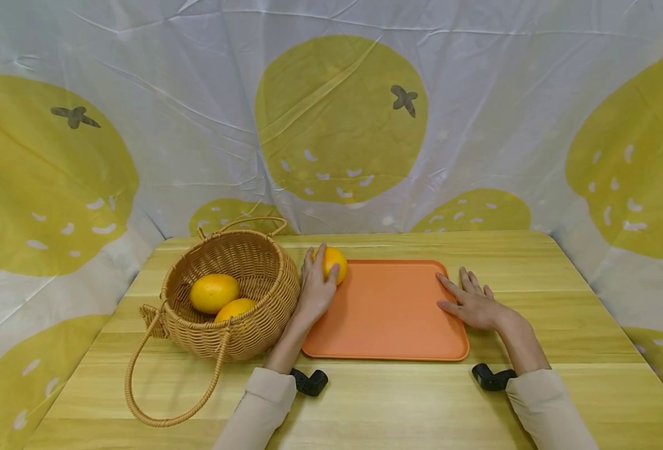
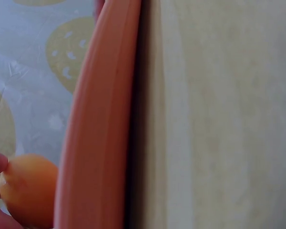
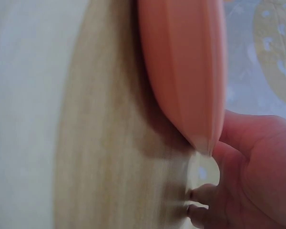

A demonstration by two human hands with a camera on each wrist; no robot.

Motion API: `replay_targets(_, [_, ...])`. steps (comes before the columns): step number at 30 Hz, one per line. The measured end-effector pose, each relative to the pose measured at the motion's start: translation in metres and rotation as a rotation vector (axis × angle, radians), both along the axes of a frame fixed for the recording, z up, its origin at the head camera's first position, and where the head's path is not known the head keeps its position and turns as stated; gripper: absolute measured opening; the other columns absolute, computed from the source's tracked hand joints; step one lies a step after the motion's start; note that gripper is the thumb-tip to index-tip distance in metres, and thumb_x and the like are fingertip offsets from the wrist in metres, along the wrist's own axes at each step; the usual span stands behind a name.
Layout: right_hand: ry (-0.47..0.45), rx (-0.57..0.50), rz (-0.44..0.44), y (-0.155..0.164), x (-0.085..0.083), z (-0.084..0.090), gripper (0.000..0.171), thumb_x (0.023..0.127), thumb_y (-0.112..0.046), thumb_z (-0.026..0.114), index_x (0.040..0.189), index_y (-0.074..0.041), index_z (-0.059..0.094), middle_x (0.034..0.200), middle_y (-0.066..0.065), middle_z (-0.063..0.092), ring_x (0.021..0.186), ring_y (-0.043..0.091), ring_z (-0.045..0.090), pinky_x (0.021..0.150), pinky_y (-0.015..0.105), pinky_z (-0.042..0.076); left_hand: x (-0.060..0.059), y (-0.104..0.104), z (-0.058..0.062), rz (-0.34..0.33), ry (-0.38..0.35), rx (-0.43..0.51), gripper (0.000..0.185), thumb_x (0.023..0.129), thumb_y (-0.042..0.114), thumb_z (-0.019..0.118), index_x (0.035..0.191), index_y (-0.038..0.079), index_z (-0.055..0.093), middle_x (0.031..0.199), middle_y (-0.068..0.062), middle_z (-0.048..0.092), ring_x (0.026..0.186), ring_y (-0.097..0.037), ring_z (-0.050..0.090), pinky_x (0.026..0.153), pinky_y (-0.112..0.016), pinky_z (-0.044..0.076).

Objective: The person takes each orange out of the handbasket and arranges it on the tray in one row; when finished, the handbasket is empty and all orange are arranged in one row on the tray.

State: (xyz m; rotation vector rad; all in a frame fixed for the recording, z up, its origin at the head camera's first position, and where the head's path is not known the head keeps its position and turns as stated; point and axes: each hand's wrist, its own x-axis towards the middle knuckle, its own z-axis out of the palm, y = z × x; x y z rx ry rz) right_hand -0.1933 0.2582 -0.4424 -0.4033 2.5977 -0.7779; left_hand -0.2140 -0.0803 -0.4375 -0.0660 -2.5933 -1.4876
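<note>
My left hand [image 1: 316, 289] holds an orange [image 1: 336, 262] at the tray's back left corner, with the thumb on its near side and fingers on its left. In the left wrist view the fingertips touch the side of the orange [image 2: 31, 191], beyond the tray's rim. The flat orange-coloured tray [image 1: 393, 312] lies on the table between both hands. My right hand [image 1: 475, 306] rests at the tray's right edge, fingers spread, thumb and index finger over the rim. From the right wrist, that hand's palm [image 3: 262, 167] shows beside the tray's corner [image 3: 190, 95].
A round wicker basket [image 1: 264, 334] stands left of the tray, close beside my left forearm. Two more oranges [image 1: 214, 294] lie inside it. Its handle [image 1: 134, 387] hangs down toward the front. A fruit-print cloth [image 1: 478, 125] hangs behind the wooden table [image 1: 399, 400].
</note>
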Motion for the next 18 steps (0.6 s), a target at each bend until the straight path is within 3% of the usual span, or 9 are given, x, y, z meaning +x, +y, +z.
replay_targets(18, [-0.002,0.008,-0.002,-0.0006,0.0000,0.0001,0.076,0.109,-0.044,0.049,0.165,-0.005,0.016,0.163,0.040,-0.018,0.151,0.060,-0.017,0.115,0.077,-0.013,0.0000,-0.0009,-0.0018,-0.025,-0.021,-0.007,0.061,0.107,0.018,0.056,0.162,0.007,0.032,0.167,-0.030,0.020,0.155,-0.049,0.023,0.124,-0.065,0.022])
